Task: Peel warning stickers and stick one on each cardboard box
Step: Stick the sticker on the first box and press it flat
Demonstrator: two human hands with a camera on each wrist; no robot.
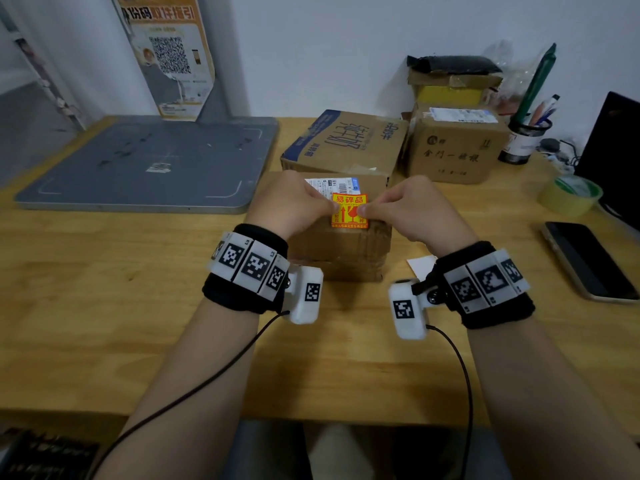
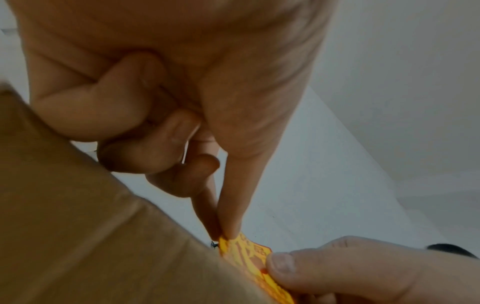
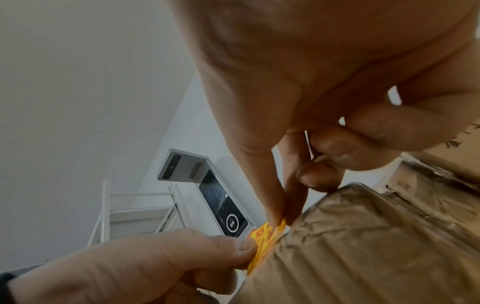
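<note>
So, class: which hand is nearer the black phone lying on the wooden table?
Right. The right hand pinches the orange warning sticker's right edge, on the side toward the black phone; the left hand pinches its left edge, farther off.

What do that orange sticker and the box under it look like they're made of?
The orange-and-yellow warning sticker looks like thin printed paper or film, flexing between both hands; which one is unclear. The brown box is corrugated cardboard: matte, with ridged lines on its side and wrinkled glossy tape.
</note>
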